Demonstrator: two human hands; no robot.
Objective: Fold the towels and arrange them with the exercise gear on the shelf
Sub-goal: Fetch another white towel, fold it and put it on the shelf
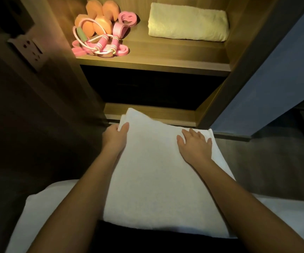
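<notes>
- Folds may fall open. The white towel (153,170) is folded and sits low down in front of the person, not yet on the shelf (165,57).
- The left hand (114,136) grips its far left corner, thumb on top. The right hand (195,145) lies flat on top with straight fingers and grips nothing, so that side may droop when the towel goes up.
- The yellow towel (187,22) fills the right end of the shelf, near the back. If the white towel lands crooked on top of it, it may slide off the front edge.
- The orange dumbbells (94,17) and the pink bands (100,46) sit at the left end. A bump may drag a band off the front edge.
- The gap in the middle looks small, so the towel may not fit flat there.
</notes>
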